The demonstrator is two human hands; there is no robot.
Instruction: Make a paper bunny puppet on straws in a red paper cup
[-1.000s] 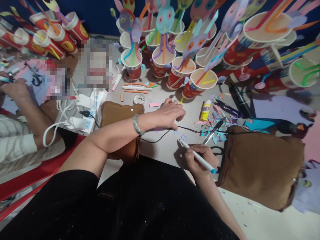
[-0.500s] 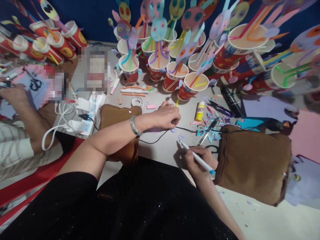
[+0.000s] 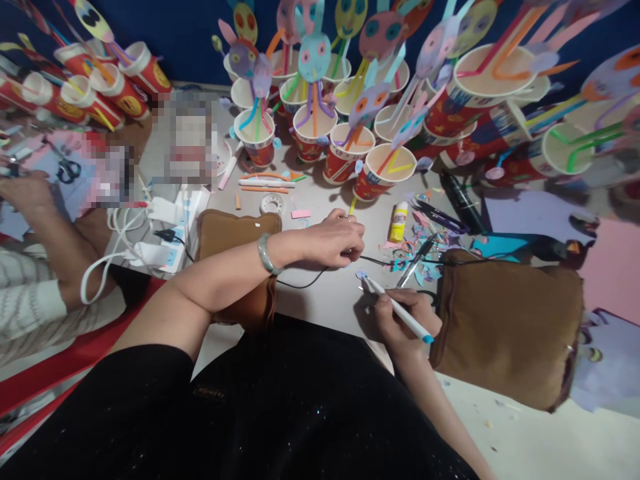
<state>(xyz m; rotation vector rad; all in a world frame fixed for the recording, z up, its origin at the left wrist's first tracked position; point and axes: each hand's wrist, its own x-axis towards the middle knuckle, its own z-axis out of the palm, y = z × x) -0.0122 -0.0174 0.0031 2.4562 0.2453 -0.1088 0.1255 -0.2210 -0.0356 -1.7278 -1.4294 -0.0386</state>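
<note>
My right hand [image 3: 413,319] grips a white marker pen [image 3: 405,313] with a blue end, tilted so its other end points up and left. Small lilac paper bits [image 3: 361,274] lie at that far end, beside a silver-black pen [image 3: 415,263] on the table. My left hand [image 3: 341,238], with a bangle [image 3: 270,255] at the wrist, rests on the table with curled fingers; whatever is under them is hidden. A black cable [image 3: 305,285] runs beneath that hand. Close by are a yellow glue stick [image 3: 399,222] and a pink paper strip [image 3: 301,214].
Red paper cups [image 3: 385,177] with paper-and-straw figures crowd the back. Brown pouches [image 3: 510,327] lie on both sides. Paper scraps [image 3: 425,247], a tape roll [image 3: 271,205] and a white power strip [image 3: 183,233] are around. A co-worker's hand [image 3: 30,197] is at far left.
My left hand has shifted slightly right, its fingers curling further over the lilac paper seen under it before. My right hand with the marker pen has moved slightly right.
</note>
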